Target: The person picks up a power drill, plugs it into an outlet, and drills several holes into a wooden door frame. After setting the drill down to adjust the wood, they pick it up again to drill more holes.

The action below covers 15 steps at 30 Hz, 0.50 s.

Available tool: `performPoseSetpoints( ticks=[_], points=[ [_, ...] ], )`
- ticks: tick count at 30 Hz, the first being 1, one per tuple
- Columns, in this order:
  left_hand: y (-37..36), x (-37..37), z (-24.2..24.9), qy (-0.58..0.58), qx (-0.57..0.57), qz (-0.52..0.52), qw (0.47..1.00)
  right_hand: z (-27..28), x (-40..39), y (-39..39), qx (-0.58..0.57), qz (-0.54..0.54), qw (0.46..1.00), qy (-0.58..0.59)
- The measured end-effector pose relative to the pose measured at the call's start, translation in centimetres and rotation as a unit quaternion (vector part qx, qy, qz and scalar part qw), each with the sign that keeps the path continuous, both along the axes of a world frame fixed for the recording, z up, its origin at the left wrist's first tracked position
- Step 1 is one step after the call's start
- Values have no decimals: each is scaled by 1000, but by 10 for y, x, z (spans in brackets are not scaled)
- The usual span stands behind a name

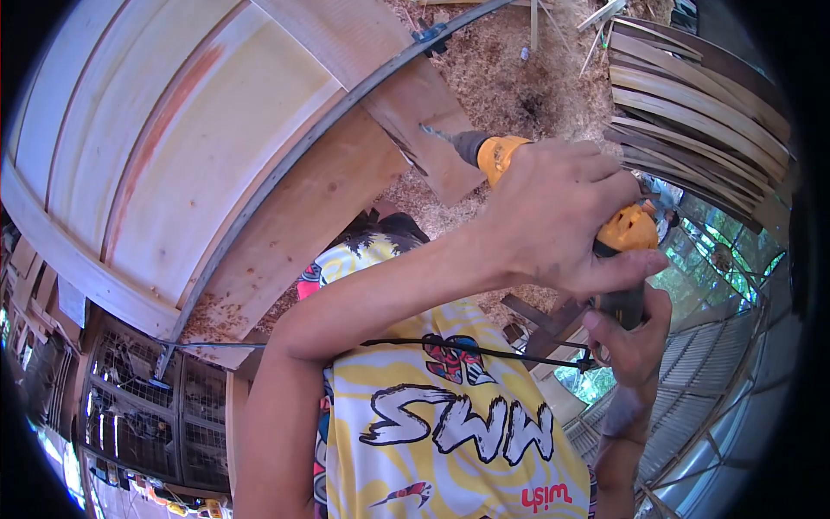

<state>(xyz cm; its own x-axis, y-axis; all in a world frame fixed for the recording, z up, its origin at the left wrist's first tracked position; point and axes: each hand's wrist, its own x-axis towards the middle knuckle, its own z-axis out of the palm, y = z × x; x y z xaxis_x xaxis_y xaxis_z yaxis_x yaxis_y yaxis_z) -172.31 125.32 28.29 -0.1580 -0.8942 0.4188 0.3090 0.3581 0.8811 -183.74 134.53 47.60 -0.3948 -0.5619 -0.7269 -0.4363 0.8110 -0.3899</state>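
A yellow and black power drill (504,157) lies across the view, its twist bit (437,134) pointing left. My left hand (562,212) is wrapped over the top of the drill body, with the thumb near its rear end. Lower down, my right hand (635,333) grips the dark handle. The bit's tip overlaps a pale wooden board (415,104) that juts out from under a large wooden panel (225,130). A thin dark cord (484,349) crosses in front of my patterned shirt toward my right hand.
A long metal bar clamp (298,156) runs along the panel's edge, with a blue clamp head (430,35) near the top. Wood shavings (527,104) cover the floor. Stacked wooden strips (692,104) lie at upper right, and wire-mesh cages (138,406) stand at lower left.
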Motion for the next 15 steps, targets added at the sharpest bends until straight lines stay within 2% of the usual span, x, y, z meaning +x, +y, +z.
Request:
performPoseSetpoints(
  ticks=[6,9,12,15],
  points=[
    [-1,-3,-2,-8,6,4,1000,-3,-7,-1,5,27,1000,-12],
    [-3,-9,-3,-15,14,-18,1000,-4,-7,-9,61,-37,997,-30],
    [-3,-13,-2,-31,23,-43,998,-9,-10,-12,53,-75,992,-83],
    [-3,-15,0,-47,38,-80,995,-10,-19,-15,141,-75,983,-88]
  ],
)
